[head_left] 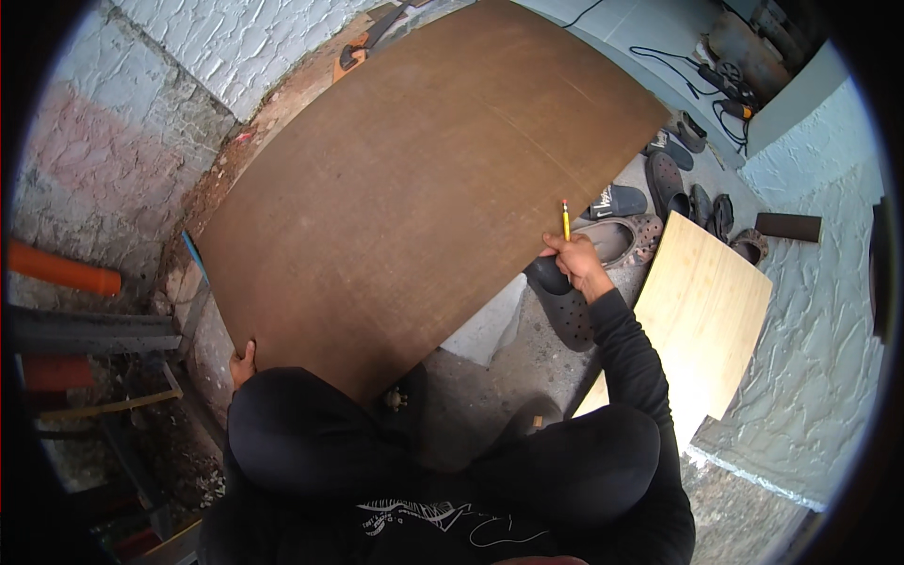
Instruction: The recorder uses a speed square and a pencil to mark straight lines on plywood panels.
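A large brown board (414,179) lies tilted across the space in front of me. My left hand (243,363) grips its near left corner, mostly hidden behind my dark sleeve. My right hand (573,259) holds the board's right edge and also pinches a yellow pencil (565,218) that points upward over the board. Both arms are in black sleeves, and my bent knees fill the lower part of the view.
A pale wooden panel (702,311) leans at the right near a textured white wall. Several sandals and shoes (650,202) lie on the grey floor beyond my right hand. Orange pipes (61,268) and metal bars sit at the left. Power tools and cables (725,80) lie at the far right.
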Available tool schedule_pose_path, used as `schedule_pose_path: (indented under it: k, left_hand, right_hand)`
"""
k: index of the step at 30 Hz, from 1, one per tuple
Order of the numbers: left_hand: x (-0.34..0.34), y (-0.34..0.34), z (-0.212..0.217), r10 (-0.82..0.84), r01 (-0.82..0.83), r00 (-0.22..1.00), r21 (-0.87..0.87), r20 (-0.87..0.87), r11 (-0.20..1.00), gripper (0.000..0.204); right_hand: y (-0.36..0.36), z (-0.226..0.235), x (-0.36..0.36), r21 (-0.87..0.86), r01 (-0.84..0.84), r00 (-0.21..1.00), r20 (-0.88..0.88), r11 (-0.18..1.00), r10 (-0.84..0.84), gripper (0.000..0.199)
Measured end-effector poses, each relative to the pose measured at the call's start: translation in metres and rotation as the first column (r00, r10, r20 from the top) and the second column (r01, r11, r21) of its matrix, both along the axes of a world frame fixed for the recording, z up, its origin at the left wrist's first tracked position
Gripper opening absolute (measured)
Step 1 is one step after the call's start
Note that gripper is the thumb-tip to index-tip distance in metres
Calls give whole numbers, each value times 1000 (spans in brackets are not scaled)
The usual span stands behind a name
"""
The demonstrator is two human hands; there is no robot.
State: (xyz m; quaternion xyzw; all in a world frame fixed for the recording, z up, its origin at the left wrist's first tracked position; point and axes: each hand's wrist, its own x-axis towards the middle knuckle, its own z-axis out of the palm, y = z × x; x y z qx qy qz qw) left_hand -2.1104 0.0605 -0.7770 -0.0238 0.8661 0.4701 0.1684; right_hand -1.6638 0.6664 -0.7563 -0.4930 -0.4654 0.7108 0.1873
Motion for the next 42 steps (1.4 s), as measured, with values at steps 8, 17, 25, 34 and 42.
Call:
schedule_pose_path:
  k: [8, 17, 25, 34, 42]
  left_hand:
    - [-58, -55, -10, -69, 37, 992, -292, -102, 956, 64]
    - [-68, -63, -10, -97, 70, 978, -150, -186, 986, 66]
    - [-79, -58, 18, -65, 11, 971, -228, -229, 974, 63]
    - [-158, -24, 27, -239, 59, 952, -651, -192, 757, 81]
    - [-163, 71, -29, -381, 27, 868, -735, -319, 677, 62]
  right_hand:
    - [-114, 27, 42, -34, -29, 980, 198, 999, 35, 29]
    - [-164, 12, 71, -88, 41, 983, 184, 995, -25, 33]
    - [-159, 7, 68, -167, -46, 986, 152, 985, 72, 33]
    - [-165, 19, 24, -187, -73, 993, 73, 980, 88, 28]
    - [-163, 19, 24, -126, -303, 915, 239, 945, 325, 32]
